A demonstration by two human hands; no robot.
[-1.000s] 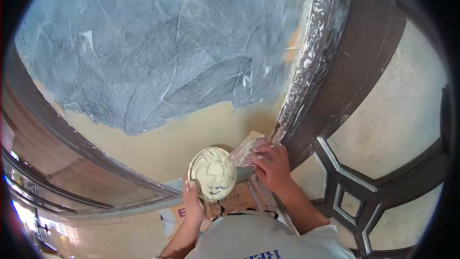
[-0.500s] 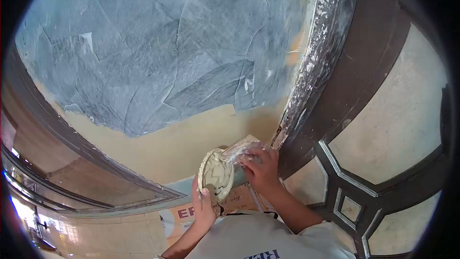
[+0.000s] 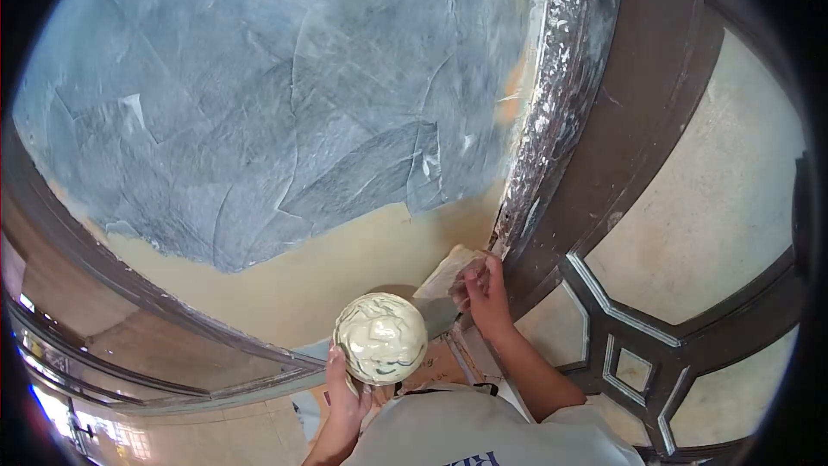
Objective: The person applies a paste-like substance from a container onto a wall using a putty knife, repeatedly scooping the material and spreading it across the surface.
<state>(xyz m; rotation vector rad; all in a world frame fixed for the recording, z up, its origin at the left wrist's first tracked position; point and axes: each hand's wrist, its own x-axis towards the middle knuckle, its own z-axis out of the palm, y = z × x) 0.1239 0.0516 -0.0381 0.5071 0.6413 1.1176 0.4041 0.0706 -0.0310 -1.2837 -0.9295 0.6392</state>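
My left hand (image 3: 347, 393) is wrapped round the side of a round tub (image 3: 337, 347), its thumb up near the rim. Cream-coloured putty (image 3: 380, 336) fills the tub, its surface folded and glossy. In my right hand (image 3: 487, 295) is a flat putty scraper (image 3: 448, 273), smeared with cream putty and gripped between thumb and fingers. The blade points left, close in front of the cream lower strip (image 3: 302, 263) of the wall, just above and right of the tub. Above that strip, a blue-grey coat (image 3: 285, 112) with ridges and trowel marks covers the wall.
A dark, paint-splattered post (image 3: 556, 95) edges the wall on the right. Beyond it stands dark panelling (image 3: 647, 293) with pale panels. Dark trim (image 3: 112, 267) runs along the left. Printed cardboard (image 3: 435, 362) lies below the hands, over tiled floor (image 3: 207, 423).
The scraper has come away from the tub to the right, towards the wall. My left hand has lowered the tub slightly left and levelled it, so the putty faces up.
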